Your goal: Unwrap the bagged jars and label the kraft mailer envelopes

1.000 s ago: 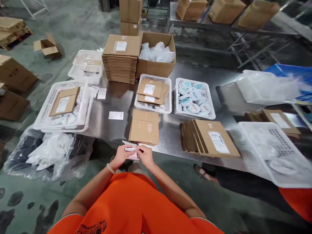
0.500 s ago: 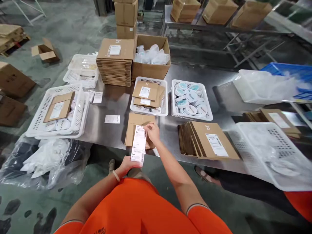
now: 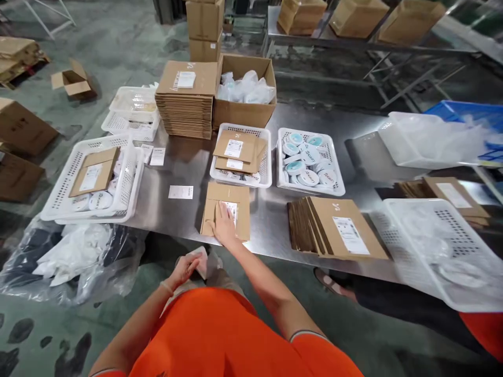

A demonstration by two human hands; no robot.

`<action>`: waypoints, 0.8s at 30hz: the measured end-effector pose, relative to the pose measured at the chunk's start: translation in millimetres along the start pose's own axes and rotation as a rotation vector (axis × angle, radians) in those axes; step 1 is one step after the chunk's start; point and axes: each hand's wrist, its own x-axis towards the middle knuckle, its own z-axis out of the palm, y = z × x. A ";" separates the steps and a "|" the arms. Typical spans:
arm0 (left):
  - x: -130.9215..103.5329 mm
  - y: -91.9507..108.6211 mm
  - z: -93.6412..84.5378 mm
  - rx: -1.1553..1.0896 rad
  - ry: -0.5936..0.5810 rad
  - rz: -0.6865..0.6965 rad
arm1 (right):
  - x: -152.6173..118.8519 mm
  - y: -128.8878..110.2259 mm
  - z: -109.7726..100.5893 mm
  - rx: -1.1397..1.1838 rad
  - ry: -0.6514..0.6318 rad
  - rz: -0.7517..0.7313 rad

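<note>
The right hand [image 3: 223, 225] is released, its fingers loosely spread and palm down, touching the white label [image 3: 233, 212] on the flat cardboard mailer [image 3: 244, 228]. The left hand [image 3: 184, 269] is clenched lightly, fingers and thumb grasping a bundle of paper [image 3: 201, 263], apparently pink and white, though it is blurred. That hand is at eight o'clock from the right one, off the near edge of the metal table [image 3: 271, 230]. The mailer lies flat at that edge.

Taking the right hand as the dial's centre, the middle basket [image 3: 269, 157] sits near twelve o'clock, holding labelled mailers over round lidded pieces. Farther that way, an open carton [image 3: 243, 112] holds clear plastic-wrapped items, with a tall cardboard stack [image 3: 184, 112] beside it towards eleven. At two o'clock, another basket [image 3: 314, 190] is full of white and teal round pieces. A leaning row of mailers [image 3: 322, 209] is at three. At ten, a loose slip [image 3: 181, 192] lies on the metal; beyond it, the left-side basket [image 3: 128, 173] holds round pieces under one labelled mailer.
</note>
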 end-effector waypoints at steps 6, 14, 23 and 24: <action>20.3 70.8 -6.7 0.363 0.240 0.103 | -16.7 45.5 -18.6 -0.109 0.119 0.360; 38.2 83.0 7.0 0.224 0.209 0.105 | -32.0 61.2 -62.7 0.246 0.260 0.494; -27.3 39.9 -53.1 -0.101 0.392 0.161 | 112.7 -160.8 -30.9 0.850 0.055 0.080; -30.9 40.9 -55.0 -0.110 0.376 0.140 | 132.8 -194.7 -18.3 0.862 0.003 0.057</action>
